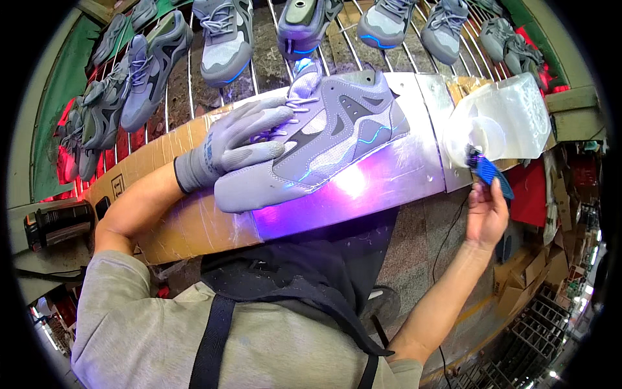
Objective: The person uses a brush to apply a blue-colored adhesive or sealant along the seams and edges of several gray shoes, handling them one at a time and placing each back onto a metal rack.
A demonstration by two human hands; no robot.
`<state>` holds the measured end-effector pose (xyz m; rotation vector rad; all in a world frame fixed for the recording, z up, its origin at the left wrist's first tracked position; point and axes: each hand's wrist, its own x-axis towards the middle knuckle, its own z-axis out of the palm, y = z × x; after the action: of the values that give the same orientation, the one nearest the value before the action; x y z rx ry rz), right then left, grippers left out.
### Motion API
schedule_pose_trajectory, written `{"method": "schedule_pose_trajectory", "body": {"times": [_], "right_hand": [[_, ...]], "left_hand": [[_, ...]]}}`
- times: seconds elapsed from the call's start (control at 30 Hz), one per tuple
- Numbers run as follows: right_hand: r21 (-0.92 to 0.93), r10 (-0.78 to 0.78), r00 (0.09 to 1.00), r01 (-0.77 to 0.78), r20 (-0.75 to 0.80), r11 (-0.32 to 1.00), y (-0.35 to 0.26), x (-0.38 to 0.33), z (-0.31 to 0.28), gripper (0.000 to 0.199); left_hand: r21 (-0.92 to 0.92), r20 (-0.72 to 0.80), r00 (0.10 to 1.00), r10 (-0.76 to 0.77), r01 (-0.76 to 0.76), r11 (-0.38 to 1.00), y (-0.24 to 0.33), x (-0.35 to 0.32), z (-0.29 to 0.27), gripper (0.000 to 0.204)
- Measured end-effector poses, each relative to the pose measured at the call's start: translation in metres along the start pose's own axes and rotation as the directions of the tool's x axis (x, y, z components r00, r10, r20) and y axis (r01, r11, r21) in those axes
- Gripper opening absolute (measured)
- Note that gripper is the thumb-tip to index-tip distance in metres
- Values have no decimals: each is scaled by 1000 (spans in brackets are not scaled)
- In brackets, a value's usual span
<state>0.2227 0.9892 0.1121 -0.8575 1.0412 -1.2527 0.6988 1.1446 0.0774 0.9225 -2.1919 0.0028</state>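
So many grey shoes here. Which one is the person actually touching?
The shoe lying on its side on the shiny purple-lit board, under the gloved left hand. The other shoes sit untouched on the wire rack behind.

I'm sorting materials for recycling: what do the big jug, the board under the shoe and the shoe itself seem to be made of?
Jug: translucent, milky plastic, apparently.
Board: brown cardboard under glossy clear tape; its right part looks like shiny sheet metal.
Shoe: grey matte synthetic or suede-like panels, probably; woven laces.

Single head-worn fisheye view, looking steeply down past the person's chest onto the workbench [194, 223], close range. Wire rack [259, 71] of shoes lies beyond, upper frame. Edges bend at rim.
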Motion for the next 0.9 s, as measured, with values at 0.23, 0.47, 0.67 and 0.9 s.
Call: {"method": "schedule_pose_trajectory", "body": {"times": [0.23, 0.47, 0.67, 0.9], "right_hand": [[-177, -210, 964, 238, 165, 955, 42, -89, 100, 27], [-56, -290, 949, 299, 124, 953, 57, -94, 121, 26], [-211, -335, 939, 343, 72, 915, 76, -85, 122, 21], [-233, -261, 949, 299, 178, 925, 40, -44, 106, 22]], "left_hand": [[8, 49, 998, -46, 46, 999, 6, -5, -7, 52], [-7, 43, 998, -35, 35, 999, 5, -3, -5, 49], [-18, 57, 997, -47, 48, 999, 0, -1, -7, 45], [-189, 267, 839, -474, 528, 828, 5, -13, -20, 56]]}}
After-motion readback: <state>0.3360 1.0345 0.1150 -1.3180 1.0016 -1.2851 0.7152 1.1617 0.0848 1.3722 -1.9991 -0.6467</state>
